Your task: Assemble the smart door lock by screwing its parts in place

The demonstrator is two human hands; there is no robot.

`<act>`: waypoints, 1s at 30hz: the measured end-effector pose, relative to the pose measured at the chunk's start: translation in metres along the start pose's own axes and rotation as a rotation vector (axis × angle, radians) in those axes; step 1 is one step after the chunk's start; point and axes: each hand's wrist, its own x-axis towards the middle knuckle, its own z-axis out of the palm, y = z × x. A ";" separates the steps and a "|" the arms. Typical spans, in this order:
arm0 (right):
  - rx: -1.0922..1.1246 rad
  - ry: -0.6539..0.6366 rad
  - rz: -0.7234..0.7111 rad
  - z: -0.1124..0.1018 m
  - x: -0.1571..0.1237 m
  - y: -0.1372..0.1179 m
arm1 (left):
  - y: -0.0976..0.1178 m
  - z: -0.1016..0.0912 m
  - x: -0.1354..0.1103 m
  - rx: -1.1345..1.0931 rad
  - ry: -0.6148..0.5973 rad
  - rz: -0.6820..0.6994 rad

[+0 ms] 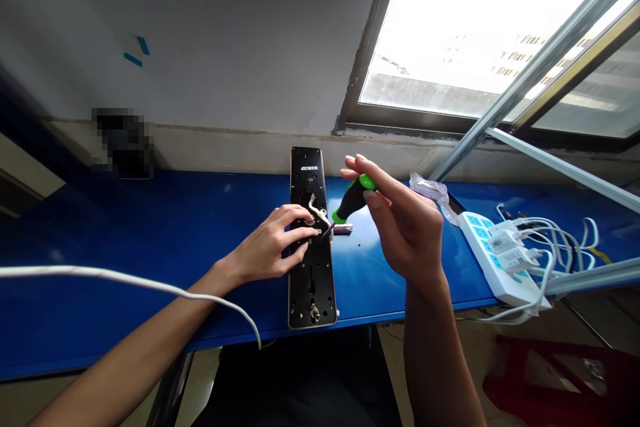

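A long black lock panel (313, 287) lies on the blue worktop (125, 220), near the middle of the frame, with its length pointing away from the person. Its upper end is close to the wall.

The left hand (270, 243) comes from the lower left and lies across the middle of the panel. Its fingers (295, 215) are a little spread and curved over a small pale metal part with thin wires (315, 208), but I cannot tell if they really grip it.

The right hand (407, 223) is raised above the worktop, to the right of the panel. Its fingers (363, 170) and thumb are closed around a screwdriver (353, 199) with a green and black handle, pinching it. The thin shaft points down and left to the panel, just beside the left fingers. I cannot tell if its tip touches anything.

A small pinkish metal piece (343, 229) lies just at the right edge of the panel. Further right are a crumpled plastic bag (429, 188) and a white power strip (495, 257) with blue switches, with white chargers (507, 247) and tangled cables. A white cable (125, 279) crosses above the left forearm. A window (430, 33) is at the upper right, a metal rail (545, 60) runs diagonally before it, and part of a red stool (550, 380) shows at the lower right.
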 end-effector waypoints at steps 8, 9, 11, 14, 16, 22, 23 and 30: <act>-0.033 0.111 0.010 0.003 -0.001 0.000 | 0.000 0.004 -0.001 0.001 -0.010 0.007; -0.012 0.096 0.038 0.004 -0.002 -0.002 | 0.000 0.005 -0.002 0.001 -0.009 0.006; 0.022 0.102 0.078 0.006 -0.006 -0.006 | 0.000 0.005 -0.002 -0.002 -0.005 0.001; -0.043 0.195 0.090 0.011 -0.008 -0.012 | 0.001 0.004 -0.001 -0.006 -0.001 -0.007; -0.114 0.243 0.076 0.014 -0.007 -0.014 | 0.001 0.004 0.000 -0.009 0.004 -0.007; -0.022 0.091 0.125 0.019 -0.007 -0.020 | 0.001 0.005 0.000 0.003 0.003 -0.005; -0.030 0.116 0.127 0.021 -0.007 -0.020 | 0.001 0.005 0.000 0.004 0.004 -0.003; -0.119 0.189 0.128 0.025 -0.008 -0.014 | 0.002 0.005 -0.001 0.012 0.004 -0.005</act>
